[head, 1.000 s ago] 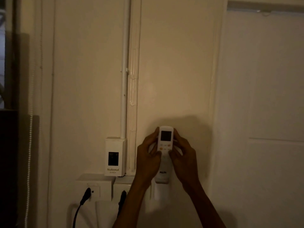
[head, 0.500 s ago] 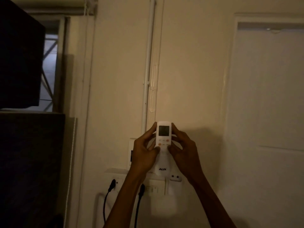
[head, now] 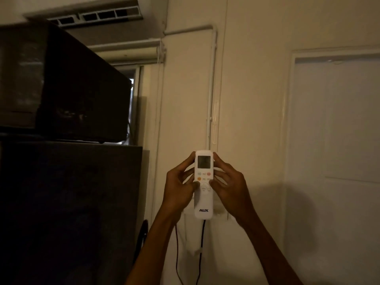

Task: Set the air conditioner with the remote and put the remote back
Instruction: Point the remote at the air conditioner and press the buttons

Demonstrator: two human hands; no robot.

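We see the air conditioner (head: 96,16) at eleven o'clock, high on the wall. Lower, near centre, our left hand (head: 181,186) and right hand (head: 228,186) together grip the upright white remote (head: 203,184), thumbs on its buttons.

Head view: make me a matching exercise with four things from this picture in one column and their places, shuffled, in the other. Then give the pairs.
Things:
1. remote
2. air conditioner
3. door
4. black cable

Places:
A. far right of the wall
B. hanging below the remote
C. high up at top left
D. upright between the left hand and the right hand

Pairs: 1-D, 2-C, 3-A, 4-B
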